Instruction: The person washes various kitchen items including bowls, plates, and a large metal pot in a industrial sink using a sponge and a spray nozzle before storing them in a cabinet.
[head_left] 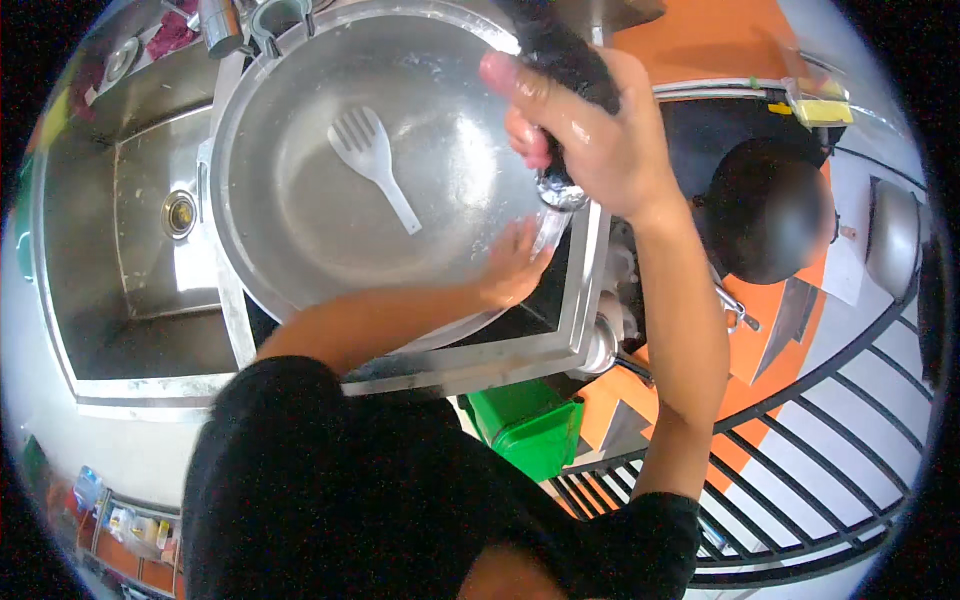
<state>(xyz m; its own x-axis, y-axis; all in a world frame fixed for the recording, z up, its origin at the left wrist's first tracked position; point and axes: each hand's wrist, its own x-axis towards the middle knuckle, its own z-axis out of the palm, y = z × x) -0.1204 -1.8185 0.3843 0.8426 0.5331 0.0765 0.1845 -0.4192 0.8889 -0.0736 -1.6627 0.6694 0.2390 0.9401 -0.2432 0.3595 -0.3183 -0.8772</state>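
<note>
A white slotted spatula (366,155) with fork-like tines lies on the floor of a large round metal basin (232,190). My right hand (600,130), wet and raised over the basin's right rim, is closed around a long black object (570,65) with a shiny metal end; its kind does not show clearly. Its thumb points left along the object. My left hand (515,268) reaches across to the right side of the basin, low against the inner wall. The left fingers are slightly blurred, stretched out, with nothing visible in them.
A steel sink (150,270) with a drain adjoins the basin's left side. A metal faucet (220,28) stands at the back left. Lower right are a green bin (530,425) and a black railing (790,490). A black round pan (765,210) sits farther right.
</note>
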